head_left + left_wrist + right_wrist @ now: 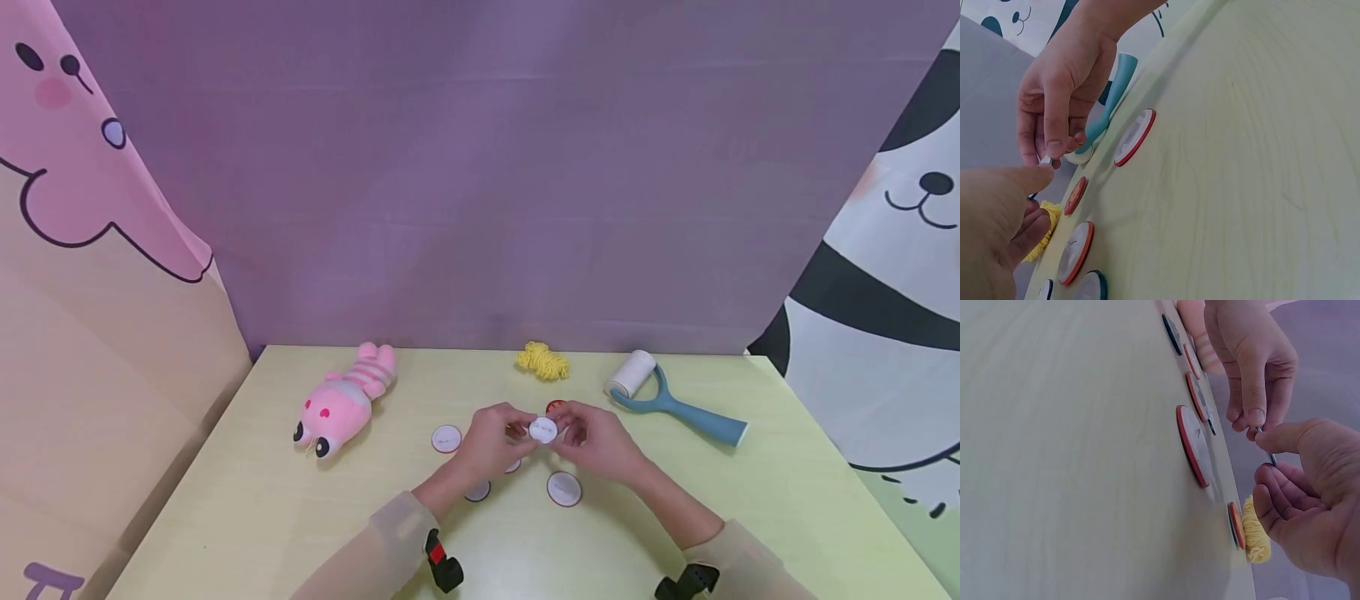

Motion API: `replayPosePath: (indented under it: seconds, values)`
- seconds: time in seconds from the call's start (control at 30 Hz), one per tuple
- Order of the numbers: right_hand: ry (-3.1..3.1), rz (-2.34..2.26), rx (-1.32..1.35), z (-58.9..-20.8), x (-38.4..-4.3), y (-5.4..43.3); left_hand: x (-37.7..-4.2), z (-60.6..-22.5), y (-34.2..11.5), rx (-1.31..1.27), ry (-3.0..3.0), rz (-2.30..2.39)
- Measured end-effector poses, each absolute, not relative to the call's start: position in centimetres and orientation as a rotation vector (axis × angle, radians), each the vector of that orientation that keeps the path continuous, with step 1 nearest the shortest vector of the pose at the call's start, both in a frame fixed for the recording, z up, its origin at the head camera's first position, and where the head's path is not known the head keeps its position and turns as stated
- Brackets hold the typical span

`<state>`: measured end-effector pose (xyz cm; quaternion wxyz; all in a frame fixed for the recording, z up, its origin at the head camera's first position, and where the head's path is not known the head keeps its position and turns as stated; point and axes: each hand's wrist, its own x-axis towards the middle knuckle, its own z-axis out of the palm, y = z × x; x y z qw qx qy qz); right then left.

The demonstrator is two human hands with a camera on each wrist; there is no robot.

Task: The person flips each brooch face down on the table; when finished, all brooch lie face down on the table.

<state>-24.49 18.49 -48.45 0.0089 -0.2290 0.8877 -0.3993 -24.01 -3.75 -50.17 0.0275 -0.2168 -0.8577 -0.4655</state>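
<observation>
Both hands meet over the middle of the table, raised above it, with a small round white disc (543,430) between them. My left hand (487,442) pinches the disc's left edge between thumb and fingers. Opposite it, my right hand (596,442) pinches the right edge. In the right wrist view the disc (1270,456) appears edge-on and thin, with a dark rim. Below the hands lie several similar discs, among them a red-rimmed white one (564,489), another white one (446,439) and a dark-rimmed one (477,492). A red-faced disc (555,407) is partly hidden behind the right hand.
To the left lies a pink plush toy (347,408) with striped legs. A yellow bundle of yarn (543,361) sits near the back edge. At back right are a white roll (632,372) and a blue-grey forked handle (686,408). A purple cloth (495,183) hangs behind the table.
</observation>
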Motion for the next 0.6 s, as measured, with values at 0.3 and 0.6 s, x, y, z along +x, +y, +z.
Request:
replayPosePath:
  seconds: [0.3,0.6]
  values:
    - [2.816,-1.159,-0.728,-49.3,-24.5,18.3,-24.3,-50.8,-3.4,-0.705,-2.785,-1.207]
    - [2.820,-1.094,-0.707,-49.6,-24.1,18.1,-24.2,-51.0,-3.0,-0.732,-2.856,-0.961]
